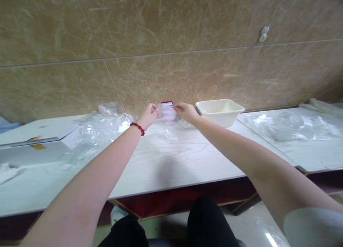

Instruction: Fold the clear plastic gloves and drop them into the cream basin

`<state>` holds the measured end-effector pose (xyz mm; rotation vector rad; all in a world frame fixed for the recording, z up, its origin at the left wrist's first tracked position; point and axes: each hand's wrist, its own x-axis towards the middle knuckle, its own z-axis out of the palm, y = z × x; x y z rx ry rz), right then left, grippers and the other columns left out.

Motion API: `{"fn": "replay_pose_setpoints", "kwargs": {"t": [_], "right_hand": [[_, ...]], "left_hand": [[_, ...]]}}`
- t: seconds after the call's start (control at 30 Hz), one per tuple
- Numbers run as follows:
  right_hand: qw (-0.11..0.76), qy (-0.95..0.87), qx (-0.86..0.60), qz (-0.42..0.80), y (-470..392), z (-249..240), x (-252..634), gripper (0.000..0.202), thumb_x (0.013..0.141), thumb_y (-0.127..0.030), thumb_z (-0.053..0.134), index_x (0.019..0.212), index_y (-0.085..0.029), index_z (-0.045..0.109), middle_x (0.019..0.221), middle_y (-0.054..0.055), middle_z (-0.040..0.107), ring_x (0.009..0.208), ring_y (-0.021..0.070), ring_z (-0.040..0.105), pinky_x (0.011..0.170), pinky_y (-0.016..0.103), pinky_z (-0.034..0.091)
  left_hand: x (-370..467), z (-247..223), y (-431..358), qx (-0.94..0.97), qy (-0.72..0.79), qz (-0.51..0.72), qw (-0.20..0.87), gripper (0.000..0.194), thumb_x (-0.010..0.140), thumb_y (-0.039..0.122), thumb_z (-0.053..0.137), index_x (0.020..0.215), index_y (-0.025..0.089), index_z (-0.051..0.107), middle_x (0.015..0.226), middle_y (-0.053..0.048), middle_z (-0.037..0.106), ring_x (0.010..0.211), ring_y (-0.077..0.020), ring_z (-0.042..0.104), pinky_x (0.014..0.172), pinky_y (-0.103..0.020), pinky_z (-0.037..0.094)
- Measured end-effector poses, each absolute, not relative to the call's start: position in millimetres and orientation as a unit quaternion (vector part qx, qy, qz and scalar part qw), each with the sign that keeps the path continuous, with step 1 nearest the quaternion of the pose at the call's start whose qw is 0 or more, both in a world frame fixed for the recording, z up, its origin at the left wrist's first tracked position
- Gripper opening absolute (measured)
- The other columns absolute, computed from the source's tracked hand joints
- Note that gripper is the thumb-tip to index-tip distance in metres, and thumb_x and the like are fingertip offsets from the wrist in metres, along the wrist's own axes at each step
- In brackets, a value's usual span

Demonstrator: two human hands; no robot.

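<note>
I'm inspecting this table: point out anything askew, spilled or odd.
No spill shows. Clear plastic lies in a crumpled heap between the left hand and the white box, with another heap at far right; both look untidy, neither flat nor stacked.

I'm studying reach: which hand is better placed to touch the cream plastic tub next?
Probably the right hand: it is close beside the cream plastic tub, while the left hand is farther away.

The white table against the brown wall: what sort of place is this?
Probably an indoor workroom: a long white wood-grain table bears crumpled clear plastic and a cream rectangular plastic tub.
</note>
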<state>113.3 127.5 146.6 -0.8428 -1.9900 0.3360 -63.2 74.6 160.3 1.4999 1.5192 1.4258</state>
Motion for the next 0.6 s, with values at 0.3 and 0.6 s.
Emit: {"fn": "replay_pose_setpoints", "kwargs": {"t": [0.3,0.6], "right_hand": [[0.362,-0.887,-0.237,0.161,84,91,145,0.025,0.078,-0.029,0.043,0.097,-0.026,0.059,0.095,0.0,0.061,0.087,0.0149,0.056,0.079,0.027,0.04],[0.235,-0.944,-0.192,0.125,36,15,163,0.029,0.081,-0.028,0.038,0.103,-0.022,0.057,0.1,0.005,0.059,0.096,0.0153,0.052,0.086,0.029,0.038]], "left_hand": [[-66,103,27,0.683,0.487,0.497,0.221,0.01,0.066,0.011,0.055,0.07,0.02,0.054,0.063,0.002,0.047,0.065,-0.0126,0.043,0.07,-0.02,0.032],[-63,33,-18,0.802,0.487,0.276,0.206,0.012,0.071,0.021,0.049,0.079,0.022,0.058,0.088,-0.005,0.053,0.083,-0.0174,0.049,0.085,-0.03,0.031]]}}
